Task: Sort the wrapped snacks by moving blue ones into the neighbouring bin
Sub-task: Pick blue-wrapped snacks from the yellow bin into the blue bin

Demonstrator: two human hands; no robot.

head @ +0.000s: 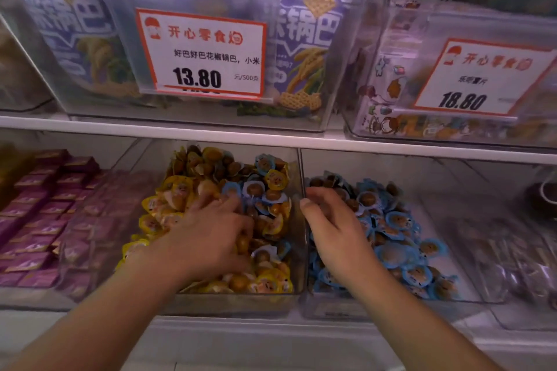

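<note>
Down on the lower shelf, two clear bins sit side by side. The left bin [297, 220] holds a heap of mostly yellow-wrapped snacks [168, 190], with a few blue-wrapped snacks [265, 164] mixed in toward its 1 o'clock corner. The right bin [470, 277] holds a pile of blue snacks [401, 220] only.

The left hand [211, 235] lies palm down on the yellow heap, its fingers curled into the pile around 12 o'clock. Stray blue wrappers [230, 188] sit just beyond its fingertips, touching or nearly so; whether the fingers actually pinch one cannot be told, since the tips are blurred and buried among the packets.

The right hand [334, 229] is over the near left part of the right bin, just across the shared wall from the left hand. Its fingers are curled downward and its thumb points toward 11 o'clock by the wall; the fingertips are against the blue pile, but what they hold, if anything, is hidden beneath the hand.

At 9 o'clock lies a bin of purple boxed sweets [39, 199]. Above, at 12 o'clock, a price card [202, 53] reads 13.80, and at 2 o'clock another price tag [479, 78] reads 18.80.
</note>
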